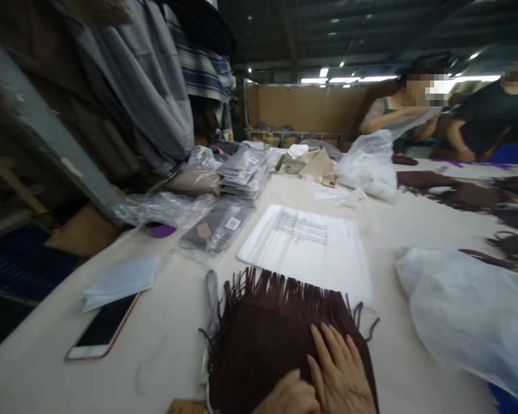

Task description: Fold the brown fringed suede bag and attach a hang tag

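From the head camera, a folded brown scarf (280, 339) lies flat near the front edge of the pale table (176, 322), its fringe fanned out away from the person and just overlapping a stack of white bags (306, 244). The right hand (339, 371) lies palm down on the scarf with fingers straight and slightly spread, pinching nothing; pressing like this looks meant to hold the fold flat and keep the soft cloth from springing open. The left hand (291, 397) rests beside it at the bottom edge, knuckles up and fingers curled under, touching the scarf; whether it grips any cloth cannot be told, since the fingertips are hidden.

Left of the scarf a phone (103, 328) lies face up, with a folded pale sheet (121, 279) just beyond it, both kept off to the side of the working spot. A slim grey tool (211, 293) lies along the scarf's left edge, its kind unclear. Farther back sit bagged dark scarves (218, 227) with barcode labels and a taller pile of the same (244, 172), stacked as finished packs probably would be. To the right a large loose plastic bag (466, 310) sprawls, and more brown scarves (461, 192) lie across the far side, where two other people (440, 115) stand handling a clear bag (369, 164). Coats (155, 86) hang at the left
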The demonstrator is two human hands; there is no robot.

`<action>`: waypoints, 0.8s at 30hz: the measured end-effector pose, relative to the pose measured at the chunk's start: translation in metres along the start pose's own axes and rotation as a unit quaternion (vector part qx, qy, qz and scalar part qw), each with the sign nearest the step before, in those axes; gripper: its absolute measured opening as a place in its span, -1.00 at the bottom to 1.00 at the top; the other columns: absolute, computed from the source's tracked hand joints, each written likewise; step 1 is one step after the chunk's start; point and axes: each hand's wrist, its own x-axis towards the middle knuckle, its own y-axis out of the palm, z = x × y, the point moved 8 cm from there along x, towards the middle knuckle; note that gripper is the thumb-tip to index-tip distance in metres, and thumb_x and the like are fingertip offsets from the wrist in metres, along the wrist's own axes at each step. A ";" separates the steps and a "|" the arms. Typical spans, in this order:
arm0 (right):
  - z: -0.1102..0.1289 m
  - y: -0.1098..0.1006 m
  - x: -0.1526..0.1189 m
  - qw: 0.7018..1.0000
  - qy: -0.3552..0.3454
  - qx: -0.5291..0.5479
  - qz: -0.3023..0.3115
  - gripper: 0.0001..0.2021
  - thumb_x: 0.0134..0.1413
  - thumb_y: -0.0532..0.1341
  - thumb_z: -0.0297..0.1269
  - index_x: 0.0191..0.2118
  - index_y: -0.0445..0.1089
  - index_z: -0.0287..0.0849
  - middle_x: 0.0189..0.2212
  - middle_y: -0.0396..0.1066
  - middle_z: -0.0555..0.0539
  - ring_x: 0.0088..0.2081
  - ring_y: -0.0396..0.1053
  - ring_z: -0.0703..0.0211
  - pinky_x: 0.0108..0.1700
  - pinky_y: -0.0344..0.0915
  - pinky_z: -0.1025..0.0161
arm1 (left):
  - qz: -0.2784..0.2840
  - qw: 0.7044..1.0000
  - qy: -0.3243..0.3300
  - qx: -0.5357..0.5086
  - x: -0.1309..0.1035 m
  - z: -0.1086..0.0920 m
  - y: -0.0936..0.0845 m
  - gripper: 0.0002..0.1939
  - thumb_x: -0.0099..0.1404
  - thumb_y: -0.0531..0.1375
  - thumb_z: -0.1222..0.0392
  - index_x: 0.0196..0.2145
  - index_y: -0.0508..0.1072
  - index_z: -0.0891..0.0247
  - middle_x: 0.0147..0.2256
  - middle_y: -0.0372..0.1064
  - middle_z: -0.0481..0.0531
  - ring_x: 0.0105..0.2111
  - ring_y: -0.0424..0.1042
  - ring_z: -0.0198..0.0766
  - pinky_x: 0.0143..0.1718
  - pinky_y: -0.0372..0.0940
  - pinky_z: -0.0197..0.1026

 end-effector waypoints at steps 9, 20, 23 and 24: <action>-0.005 0.016 -0.016 1.000 -0.019 0.010 0.023 -0.56 0.17 -0.08 -0.13 0.03 0.29 -0.27 -0.02 0.38 -0.25 -0.01 0.31 -0.08 0.07 0.08 -0.07 | 0.309 0.922 -0.209 0.100 -0.031 0.199 -0.102 -0.57 -0.01 -0.13 0.63 -0.28 0.33 0.33 -0.28 0.32 0.14 -0.13 0.28 -0.16 0.08 0.12 -0.01; -0.009 0.027 -0.021 0.996 0.016 0.070 0.048 -0.51 0.15 -0.08 -0.12 0.12 0.20 -0.25 0.02 0.33 -0.26 0.04 0.26 -0.14 0.09 0.09 -0.14 | 0.472 0.705 -0.528 0.023 -0.150 0.109 -0.185 -0.72 -0.11 0.12 0.39 -0.35 0.32 0.27 -0.32 0.29 0.03 -0.30 0.30 -0.14 -0.26 0.18 -0.15; -0.014 0.033 -0.027 0.991 0.064 0.110 0.045 -0.52 0.14 -0.07 -0.11 0.14 0.20 -0.14 0.01 0.34 -0.22 0.06 0.24 -0.15 0.10 0.07 -0.18 | 0.342 0.683 -0.636 -0.112 -0.134 0.096 -0.167 -0.72 0.00 0.13 0.16 -0.27 0.34 0.26 -0.26 0.30 0.02 -0.22 0.29 -0.14 -0.20 0.16 -0.18; -0.014 0.034 -0.027 0.990 0.070 0.116 0.043 -0.52 0.14 -0.07 -0.11 0.13 0.21 -0.13 0.01 0.34 -0.21 0.06 0.24 -0.15 0.10 0.06 -0.18 | 0.294 0.688 -0.649 -0.136 -0.127 0.097 -0.158 -0.73 0.04 0.10 0.10 -0.30 0.35 0.26 -0.31 0.30 0.00 -0.26 0.29 -0.16 -0.23 0.15 -0.19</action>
